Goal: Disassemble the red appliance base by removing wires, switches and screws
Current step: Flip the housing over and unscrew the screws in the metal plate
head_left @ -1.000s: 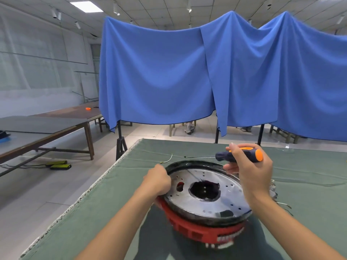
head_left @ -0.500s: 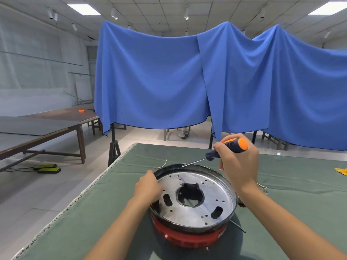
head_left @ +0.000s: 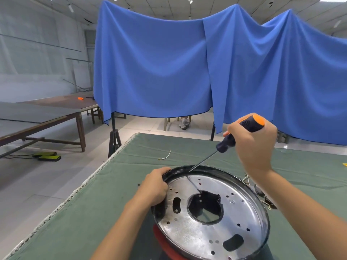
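Observation:
The red appliance base (head_left: pixel 159 239) sits on the green table cloth (head_left: pixel 105 212), mostly hidden under its round silver metal plate (head_left: pixel 236 212) with a black rim and a large centre hole. My left hand (head_left: pixel 155 186) grips the rim on the plate's left side. My right hand (head_left: pixel 255 147) holds a black and orange screwdriver (head_left: pixel 234 136). Its shaft slants down and left, with the tip at the plate's far edge. Loose wires (head_left: pixel 247 179) hang off the base's right side.
A short wire piece (head_left: pixel 165 156) lies on the cloth beyond the base, and a tiny screw (head_left: pixel 138 184) sits left of my left hand. The table's left edge runs diagonally. Blue drapes (head_left: pixel 154 68) hang behind; wooden tables (head_left: pixel 37 117) stand at left.
My right hand tipped the screwdriver from level to pointing down at the plate's far rim. The view dropped closer to the base. My left hand stayed on the rim.

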A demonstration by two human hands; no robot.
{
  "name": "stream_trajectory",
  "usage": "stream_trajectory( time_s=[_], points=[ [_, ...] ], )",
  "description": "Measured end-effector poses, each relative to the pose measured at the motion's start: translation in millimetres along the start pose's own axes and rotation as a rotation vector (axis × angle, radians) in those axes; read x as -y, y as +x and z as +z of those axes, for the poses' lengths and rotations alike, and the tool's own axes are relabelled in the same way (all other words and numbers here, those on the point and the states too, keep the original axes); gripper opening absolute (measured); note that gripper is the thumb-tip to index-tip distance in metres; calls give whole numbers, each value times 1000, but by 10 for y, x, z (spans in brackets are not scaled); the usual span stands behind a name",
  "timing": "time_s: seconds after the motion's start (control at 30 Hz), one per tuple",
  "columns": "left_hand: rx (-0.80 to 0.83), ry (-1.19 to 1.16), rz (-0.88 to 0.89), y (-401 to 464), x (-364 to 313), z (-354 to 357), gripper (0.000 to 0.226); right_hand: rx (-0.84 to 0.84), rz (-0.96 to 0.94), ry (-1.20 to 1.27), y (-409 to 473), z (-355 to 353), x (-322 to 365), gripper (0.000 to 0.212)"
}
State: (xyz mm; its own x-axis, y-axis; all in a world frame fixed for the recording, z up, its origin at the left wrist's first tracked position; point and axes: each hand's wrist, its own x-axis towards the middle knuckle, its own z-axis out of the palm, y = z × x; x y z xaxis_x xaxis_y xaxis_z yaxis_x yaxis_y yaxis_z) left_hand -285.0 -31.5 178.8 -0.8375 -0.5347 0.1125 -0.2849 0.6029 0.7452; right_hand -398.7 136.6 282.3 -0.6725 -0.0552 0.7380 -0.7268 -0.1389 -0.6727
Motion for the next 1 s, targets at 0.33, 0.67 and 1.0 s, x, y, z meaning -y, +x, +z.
stream_trajectory(
  time_s=[0.33,0.67,1.0],
  points=[
    [-18,6,-15,14,11,22,54,43,-64,-94,61,64,13,14],
    [-30,6,-26,1,5,23,57,30,-67,-80,78,57,93,16],
    [-33,3,-17,-4,8,22,55,65,-46,-70,89,33,10,14]
  ],
)
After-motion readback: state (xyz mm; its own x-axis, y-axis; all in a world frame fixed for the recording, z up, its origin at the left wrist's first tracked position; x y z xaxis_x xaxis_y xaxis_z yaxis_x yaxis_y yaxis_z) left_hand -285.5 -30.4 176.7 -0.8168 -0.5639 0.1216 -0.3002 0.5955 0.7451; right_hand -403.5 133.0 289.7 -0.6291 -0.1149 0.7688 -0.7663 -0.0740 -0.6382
